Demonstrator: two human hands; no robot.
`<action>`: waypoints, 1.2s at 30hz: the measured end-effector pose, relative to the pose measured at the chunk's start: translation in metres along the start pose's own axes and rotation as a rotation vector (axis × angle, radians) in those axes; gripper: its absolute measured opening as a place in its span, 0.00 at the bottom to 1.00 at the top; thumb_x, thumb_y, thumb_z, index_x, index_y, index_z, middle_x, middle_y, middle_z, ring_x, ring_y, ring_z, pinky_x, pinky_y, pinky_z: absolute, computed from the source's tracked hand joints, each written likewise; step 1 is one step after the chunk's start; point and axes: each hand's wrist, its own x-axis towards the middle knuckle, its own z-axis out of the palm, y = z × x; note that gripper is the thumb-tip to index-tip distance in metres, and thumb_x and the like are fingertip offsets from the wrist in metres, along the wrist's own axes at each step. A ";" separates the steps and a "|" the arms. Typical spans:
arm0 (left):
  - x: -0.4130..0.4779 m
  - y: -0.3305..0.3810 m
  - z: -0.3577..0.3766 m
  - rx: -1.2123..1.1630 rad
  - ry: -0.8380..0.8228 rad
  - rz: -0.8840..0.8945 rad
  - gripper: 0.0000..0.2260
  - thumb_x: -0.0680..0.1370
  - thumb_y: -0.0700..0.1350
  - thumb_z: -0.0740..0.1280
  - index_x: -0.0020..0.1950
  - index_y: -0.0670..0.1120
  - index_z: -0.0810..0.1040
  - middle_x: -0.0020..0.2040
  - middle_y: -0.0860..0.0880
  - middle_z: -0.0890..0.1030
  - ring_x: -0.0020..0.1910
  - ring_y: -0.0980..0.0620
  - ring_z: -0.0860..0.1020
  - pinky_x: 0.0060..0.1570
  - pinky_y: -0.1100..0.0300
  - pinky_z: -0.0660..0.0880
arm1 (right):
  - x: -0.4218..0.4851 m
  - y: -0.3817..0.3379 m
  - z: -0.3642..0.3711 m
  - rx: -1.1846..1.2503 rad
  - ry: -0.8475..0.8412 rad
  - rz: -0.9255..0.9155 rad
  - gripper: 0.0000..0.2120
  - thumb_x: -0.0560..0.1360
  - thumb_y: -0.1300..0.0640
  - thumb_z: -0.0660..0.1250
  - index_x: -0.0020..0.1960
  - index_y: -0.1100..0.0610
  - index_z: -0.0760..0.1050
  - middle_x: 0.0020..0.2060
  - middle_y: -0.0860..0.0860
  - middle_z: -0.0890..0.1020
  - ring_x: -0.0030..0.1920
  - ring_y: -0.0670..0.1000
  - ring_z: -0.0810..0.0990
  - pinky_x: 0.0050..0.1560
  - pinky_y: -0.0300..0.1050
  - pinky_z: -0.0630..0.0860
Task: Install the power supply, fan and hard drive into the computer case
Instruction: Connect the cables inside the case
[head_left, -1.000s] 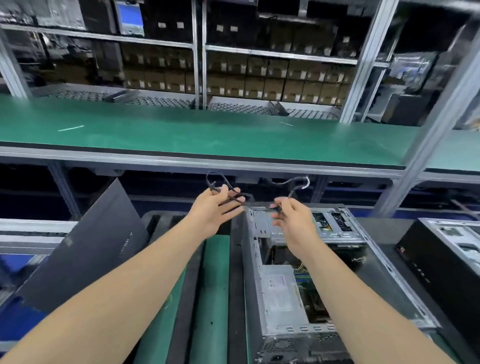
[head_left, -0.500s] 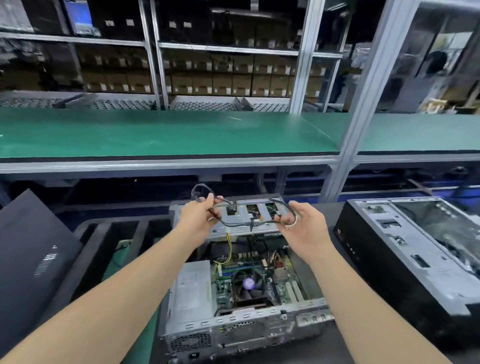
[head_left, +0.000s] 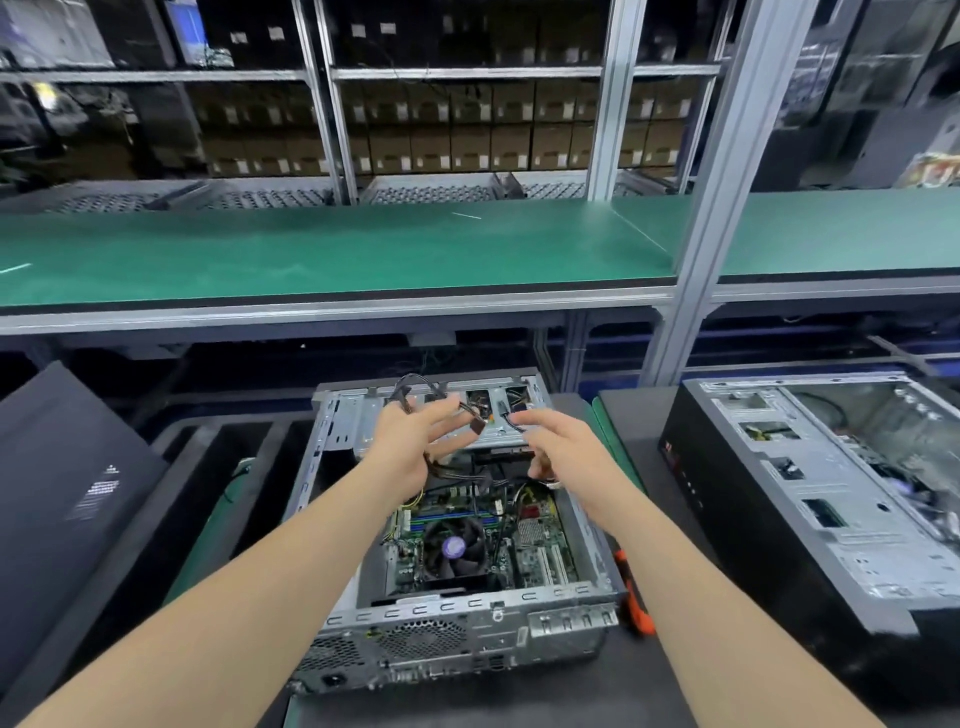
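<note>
Reaching over the open computer case (head_left: 467, 605), you have both hands above its far end, by the metal drive cage (head_left: 358, 415). Your left hand (head_left: 415, 447) has its fingers stretched out and spread, with a black cable bundle (head_left: 415, 385) looped over them and its dark connector (head_left: 475, 427) hanging by the fingertips. Your right hand (head_left: 563, 449) is just beside it, forefinger reaching towards a small black plug (head_left: 508, 422), lower fingers loosely curled; motion blur hides whether it pinches anything.

The case lies flat on the dark worktop (head_left: 467, 706), open side up, rear panel towards you. Inside it, the motherboard shows, with a round cooler fan (head_left: 454, 548) sitting near the middle. Your left forearm covers the near left corner of the case.

An orange-handled tool (head_left: 632, 603) lies on the worktop just beside the case's right wall. A second open case (head_left: 831, 499) stands to the right, and a black side panel (head_left: 78, 493) leans on the left. A green shelf (head_left: 363, 249) runs across above.
</note>
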 end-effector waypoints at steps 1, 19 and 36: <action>-0.001 -0.001 0.001 0.017 0.021 0.022 0.17 0.74 0.35 0.76 0.51 0.45 0.69 0.52 0.36 0.84 0.47 0.42 0.87 0.41 0.48 0.84 | 0.001 0.000 0.001 -0.056 0.007 -0.023 0.10 0.84 0.50 0.63 0.60 0.43 0.82 0.29 0.50 0.78 0.33 0.47 0.78 0.45 0.47 0.75; 0.014 0.010 -0.001 -0.042 -0.051 -0.100 0.22 0.71 0.37 0.80 0.53 0.44 0.69 0.52 0.41 0.86 0.48 0.47 0.87 0.35 0.58 0.81 | 0.018 -0.017 0.031 -0.149 0.089 -0.364 0.17 0.74 0.50 0.78 0.60 0.36 0.82 0.46 0.42 0.86 0.32 0.50 0.83 0.41 0.45 0.83; 0.012 0.029 -0.024 0.696 -0.632 0.195 0.17 0.80 0.57 0.68 0.43 0.44 0.80 0.30 0.50 0.71 0.27 0.54 0.64 0.26 0.64 0.60 | 0.025 -0.070 -0.001 1.080 0.465 -0.097 0.17 0.88 0.51 0.55 0.62 0.61 0.78 0.35 0.50 0.78 0.43 0.52 0.85 0.51 0.48 0.82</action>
